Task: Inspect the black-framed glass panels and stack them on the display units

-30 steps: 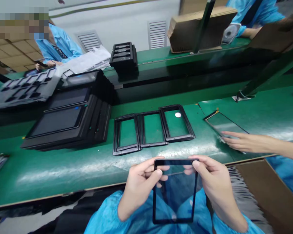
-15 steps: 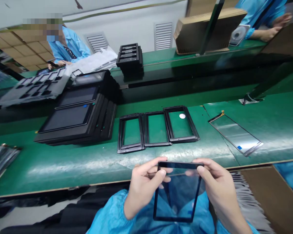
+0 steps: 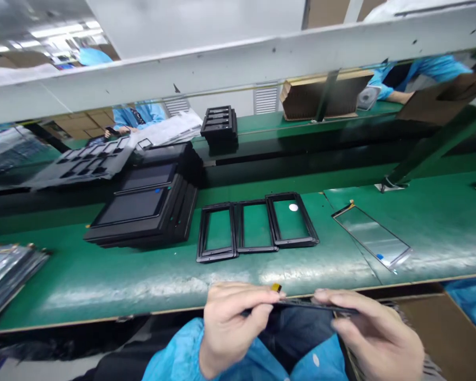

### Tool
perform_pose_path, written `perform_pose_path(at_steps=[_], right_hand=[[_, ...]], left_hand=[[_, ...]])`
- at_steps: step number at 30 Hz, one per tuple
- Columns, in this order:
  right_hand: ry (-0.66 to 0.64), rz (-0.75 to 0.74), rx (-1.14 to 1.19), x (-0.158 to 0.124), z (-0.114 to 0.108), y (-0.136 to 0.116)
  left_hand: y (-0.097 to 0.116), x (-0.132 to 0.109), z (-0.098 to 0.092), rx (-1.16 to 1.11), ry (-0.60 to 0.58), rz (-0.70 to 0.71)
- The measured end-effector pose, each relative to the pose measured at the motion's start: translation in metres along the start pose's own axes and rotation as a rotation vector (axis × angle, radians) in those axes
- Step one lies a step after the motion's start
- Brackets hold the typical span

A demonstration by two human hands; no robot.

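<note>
A thin black-framed glass touch panel (image 3: 307,305) is tilted nearly edge-on before my chest, just off the bench's front edge. My left hand (image 3: 236,323) pinches its left end between thumb and fingers. A small yellow tab (image 3: 276,287) sticks up by those fingertips. My right hand (image 3: 381,330) grips the opposite end, fingers above and a blurred thumb below. Beyond the hands, black rectangular frames lie in three side-by-side piles, among them the right pile (image 3: 313,239) with a round white sticker inside its opening. Another clear panel (image 3: 375,235) with a blue tab lies to the right.
A tall stack of black trays (image 3: 174,222) bearing dark screens stands at left on the green bench (image 3: 143,280). Wrapped panels (image 3: 14,275) lie at the far left. A green metal post (image 3: 428,145) rises at right. Co-workers in blue sit across the bench.
The panel has tipped from facing me to almost edge-on, and both hands have turned with it. The camera view has tilted up, showing more of the overhead beam.
</note>
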State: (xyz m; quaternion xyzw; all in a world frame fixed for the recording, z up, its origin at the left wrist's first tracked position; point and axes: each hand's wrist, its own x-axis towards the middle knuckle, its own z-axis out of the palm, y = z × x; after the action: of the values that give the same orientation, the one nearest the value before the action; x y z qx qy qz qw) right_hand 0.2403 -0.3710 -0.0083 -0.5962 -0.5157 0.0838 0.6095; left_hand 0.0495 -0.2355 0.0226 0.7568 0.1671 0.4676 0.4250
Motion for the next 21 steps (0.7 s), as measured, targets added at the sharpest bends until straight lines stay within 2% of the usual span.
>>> perform_pose_path(at_steps=[2, 6, 9, 12, 16, 21], right_hand=[[-0.087, -0.167, -0.036, 0.008, -0.002, -0.003], [-0.123, -0.364, -0.111, 0.013, -0.003, -0.007], [-0.199, -0.446, -0.157, 0.005, -0.001, -0.004], [-0.277, -0.456, -0.171, -0.008, 0.0, 0.003], [-0.385, -0.478, -0.194, -0.02, -0.004, 0.013], [-0.535, -0.486, -0.255, -0.028, -0.01, 0.023]], left_hand=[[0.0, -0.002, -0.003, -0.062, -0.056, 0.041], [-0.001, 0.0, -0.02, -0.145, -0.207, -0.203], [0.002, 0.008, -0.031, -0.15, -0.322, -0.356], [0.004, 0.015, -0.034, -0.104, -0.389, -0.449], [-0.004, 0.011, -0.031, -0.125, -0.32, -0.577], [-0.02, -0.007, -0.028, -0.357, -0.171, -0.721]])
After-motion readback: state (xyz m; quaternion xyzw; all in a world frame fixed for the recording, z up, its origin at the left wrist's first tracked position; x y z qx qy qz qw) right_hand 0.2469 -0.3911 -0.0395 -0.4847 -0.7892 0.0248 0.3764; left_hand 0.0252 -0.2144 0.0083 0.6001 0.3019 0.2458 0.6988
